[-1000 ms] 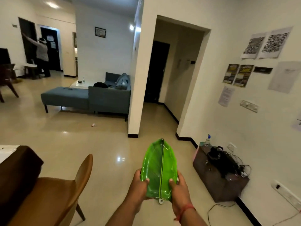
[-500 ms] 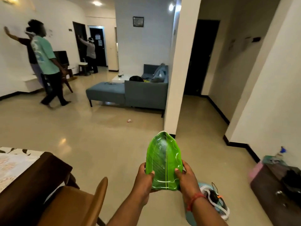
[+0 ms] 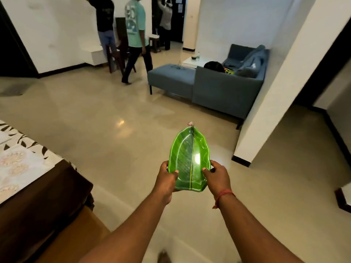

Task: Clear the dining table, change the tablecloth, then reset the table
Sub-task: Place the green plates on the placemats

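A shiny green leaf-shaped plate (image 3: 188, 160) is held out in front of me above the floor, its pointed tip facing away. My left hand (image 3: 167, 180) grips its near left edge with the thumb on top. My right hand (image 3: 216, 177), with a red thread at the wrist, grips the near right edge the same way. At the left edge of view lies the dining table (image 3: 43, 188), dark wood, covered by a white tablecloth (image 3: 17, 164) with a dark leaf pattern and floral mats.
A brown chair (image 3: 76, 238) stands by the table at lower left. A blue-grey sofa (image 3: 214, 88) sits ahead, a white pillar (image 3: 275, 88) to the right. Several people (image 3: 136, 35) stand by the far wall. Open tiled floor lies between.
The view has swung left and tilted down: the table and its cloth show more, the sofa and pillar shifted right. Both hands keep the same grip on the plate.
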